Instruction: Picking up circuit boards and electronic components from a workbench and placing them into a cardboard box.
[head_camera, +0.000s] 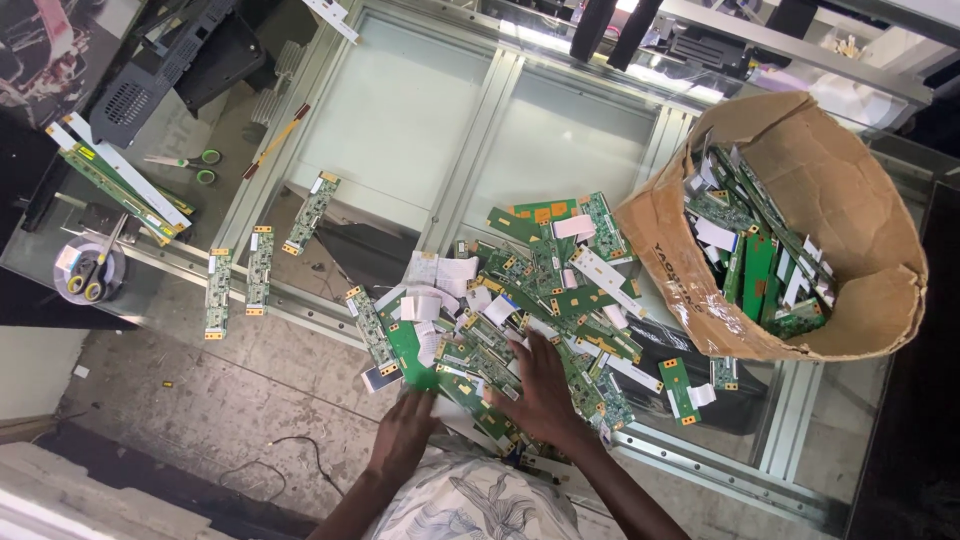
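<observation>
Green flat circuit boards (520, 310) lie under our flat, open left hand (405, 430) and right hand (540, 390); torn brown cardboard box (850, 200) sits right.

so the table (420, 120) here is basically a big glass top in a pale metal frame, with crossbars splitting it into panes, and daylight bounces off the glass pretty hard near the top. you can see straight through it to the floor (250, 390), which is worn grey concrete, stained and a bit gritty, with a thin black cable (290, 455) lying loose on it. bottom left there's a light stone step or ledge (60, 490). top left corner is dark, with a black vented plastic casing (150, 70) sitting there. far right edge goes dark too, hard to tell what that is.
</observation>
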